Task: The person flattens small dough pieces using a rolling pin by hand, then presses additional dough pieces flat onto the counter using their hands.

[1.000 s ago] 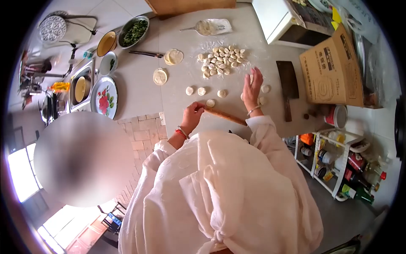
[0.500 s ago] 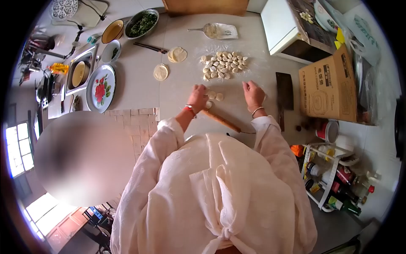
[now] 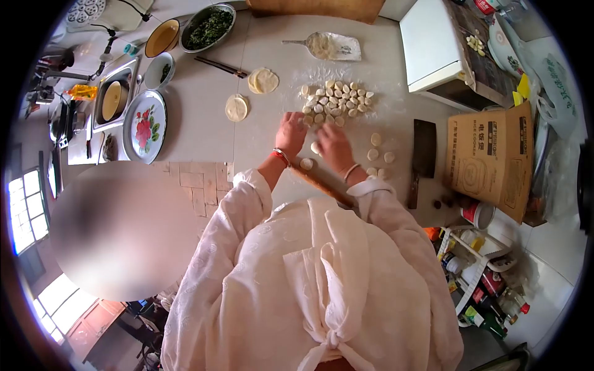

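Note:
My left hand (image 3: pixel 291 132) is at the near left edge of a cluster of small dough pieces (image 3: pixel 337 99). Its fingers look curled together, and whatever they hold is hidden. Close beside it, my right hand (image 3: pixel 334 148) reaches inward with bent fingers, blurred by motion, near a small dough piece (image 3: pixel 315 148). Another flattened piece (image 3: pixel 306 164) lies just below. A wooden rolling pin (image 3: pixel 317 183) lies slanted below my hands, its right end by my right wrist. Several pressed dough rounds (image 3: pixel 373 154) lie to the right of my right hand.
Rolled wrappers (image 3: pixel 263 80) and chopsticks (image 3: pixel 221 67) lie to the left. A bowl of chopped greens (image 3: pixel 208 28), a floral tray (image 3: pixel 145 127) and a flour scoop (image 3: pixel 322 46) are farther out. At right are a cleaver (image 3: pixel 424 148) and a cardboard box (image 3: pixel 489 151).
My right hand has moved left, close to my left hand. Pressed dough rounds now show on the right, where that hand was. My left hand has shifted slightly up toward the dough cluster.

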Motion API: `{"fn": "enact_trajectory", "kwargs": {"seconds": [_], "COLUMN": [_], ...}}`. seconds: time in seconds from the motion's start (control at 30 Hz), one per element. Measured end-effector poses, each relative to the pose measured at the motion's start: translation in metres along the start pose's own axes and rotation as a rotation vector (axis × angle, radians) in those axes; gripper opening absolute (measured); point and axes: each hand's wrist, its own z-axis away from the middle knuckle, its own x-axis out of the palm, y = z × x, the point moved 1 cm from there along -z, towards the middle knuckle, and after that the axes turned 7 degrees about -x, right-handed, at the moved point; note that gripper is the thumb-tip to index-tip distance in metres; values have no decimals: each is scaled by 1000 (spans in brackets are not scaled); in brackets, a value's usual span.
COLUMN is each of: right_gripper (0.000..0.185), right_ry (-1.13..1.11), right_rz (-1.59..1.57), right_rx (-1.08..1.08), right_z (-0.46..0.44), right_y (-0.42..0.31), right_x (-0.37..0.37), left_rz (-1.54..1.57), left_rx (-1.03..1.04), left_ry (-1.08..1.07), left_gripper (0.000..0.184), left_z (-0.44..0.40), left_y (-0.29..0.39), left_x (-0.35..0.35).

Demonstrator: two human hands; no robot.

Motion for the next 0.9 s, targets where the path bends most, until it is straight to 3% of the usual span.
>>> {"fn": "enact_trajectory", "kwargs": {"seconds": [0.1, 0.23, 0.33, 0.43, 0.47, 0.57, 0.6, 0.67, 0.73, 0.8, 0.9], "right_gripper": [16, 15, 10, 9, 10, 20, 26, 39, 50, 59, 65], "right_ry": [-54, -110, -86, -66, -74, 44, 105, 116, 43, -118, -127], "right_rz": [80, 100, 143, 210, 235, 152, 126, 166, 233, 349, 302], "right_rx": [-97, -16, 23, 24, 13, 175, 211, 306, 342, 322, 317], "right_z": [14, 48, 63, 83, 86, 65, 56, 39, 32, 35, 37], "right_y": [-19, 18, 38, 56, 52, 31, 26, 28, 31, 35, 38], "right_x": [21, 5, -29, -37, -38, -44, -42, -33, -22, -15, -12], "left_rz": [-109, -105, -47, -172, -194, -313, -388, -533, -630, -755, -665], "left_rx": [-91, 29, 329, 424, 370, 395, 336, 440, 693, 868, 769], "left_ry": [-126, -296, -328, -417, -425, -244, -298, -206, -234, -394, -536], "left_gripper": [19, 21, 20, 22, 24, 37, 44, 54, 65, 72, 78], "left_z": [-10, -1, 28, 37, 36, 27, 22, 19, 13, 12, 7], "left_y": [9, 9, 3, -16, -17, -7, -11, 2, 7, 6, 18], "left_x": [9, 17, 16, 10, 2, -19, -16, -1, 18, 32, 33]}}
